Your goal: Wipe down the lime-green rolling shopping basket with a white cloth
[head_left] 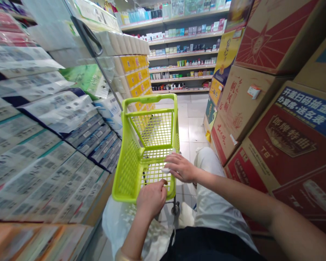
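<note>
Left hand (151, 197) curled, right hand (180, 167) outstretched, green cart (127, 179) beneath fingers.

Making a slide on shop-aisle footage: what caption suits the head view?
Left hand and right hand at a green shopping cart, between stacked packs and cardboard boxes.

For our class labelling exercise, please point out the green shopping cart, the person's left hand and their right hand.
Green shopping cart (155, 147), head view: on its middle crossbar.
Left hand (151, 197), head view: on its back.
Right hand (182, 168), head view: on its back.
</note>
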Tool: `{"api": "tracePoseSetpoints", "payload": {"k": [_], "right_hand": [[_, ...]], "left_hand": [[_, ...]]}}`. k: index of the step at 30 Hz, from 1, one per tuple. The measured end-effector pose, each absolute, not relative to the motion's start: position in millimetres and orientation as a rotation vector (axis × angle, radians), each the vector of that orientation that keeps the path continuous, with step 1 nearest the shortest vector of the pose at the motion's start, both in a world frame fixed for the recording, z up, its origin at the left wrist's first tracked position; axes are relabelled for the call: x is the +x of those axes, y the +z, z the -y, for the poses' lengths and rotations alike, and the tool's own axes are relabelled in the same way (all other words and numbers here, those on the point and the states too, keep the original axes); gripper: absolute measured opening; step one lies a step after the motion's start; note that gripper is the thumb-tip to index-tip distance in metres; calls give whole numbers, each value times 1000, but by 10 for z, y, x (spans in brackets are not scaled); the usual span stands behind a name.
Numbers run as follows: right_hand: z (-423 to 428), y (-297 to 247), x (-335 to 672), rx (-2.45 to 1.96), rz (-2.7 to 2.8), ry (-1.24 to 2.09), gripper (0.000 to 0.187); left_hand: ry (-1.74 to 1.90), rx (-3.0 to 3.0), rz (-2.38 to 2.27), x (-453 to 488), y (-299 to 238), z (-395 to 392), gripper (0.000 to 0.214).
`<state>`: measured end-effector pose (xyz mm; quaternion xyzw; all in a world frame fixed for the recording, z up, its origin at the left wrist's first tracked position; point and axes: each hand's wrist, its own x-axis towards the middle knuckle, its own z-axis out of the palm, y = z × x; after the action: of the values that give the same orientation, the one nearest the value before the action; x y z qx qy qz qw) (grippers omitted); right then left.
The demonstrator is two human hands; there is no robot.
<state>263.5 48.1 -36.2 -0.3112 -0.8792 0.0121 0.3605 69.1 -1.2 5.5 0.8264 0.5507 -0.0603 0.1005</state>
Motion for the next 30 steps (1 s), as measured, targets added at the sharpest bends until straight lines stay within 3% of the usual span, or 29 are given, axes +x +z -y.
{"api": "tracePoseSetpoints", "payload": {"k": [5,14,21,30], "right_hand": [[-855,-248,2631,-1041,1989,106,28],[173,-565,2098,-1032,1763,419,30],[-378,-470,2050,-1213,1265,560,38],[403,-732,1782,-1218,1404,539,53]], "left_hand": [[-165,2431,-1630,713,72,8,37],[-251,2445,-1654,685,63,14,35],[-207,2425,-1629,717,82,3,35],[-255,2436,-1646,694,71,19,33]]}}
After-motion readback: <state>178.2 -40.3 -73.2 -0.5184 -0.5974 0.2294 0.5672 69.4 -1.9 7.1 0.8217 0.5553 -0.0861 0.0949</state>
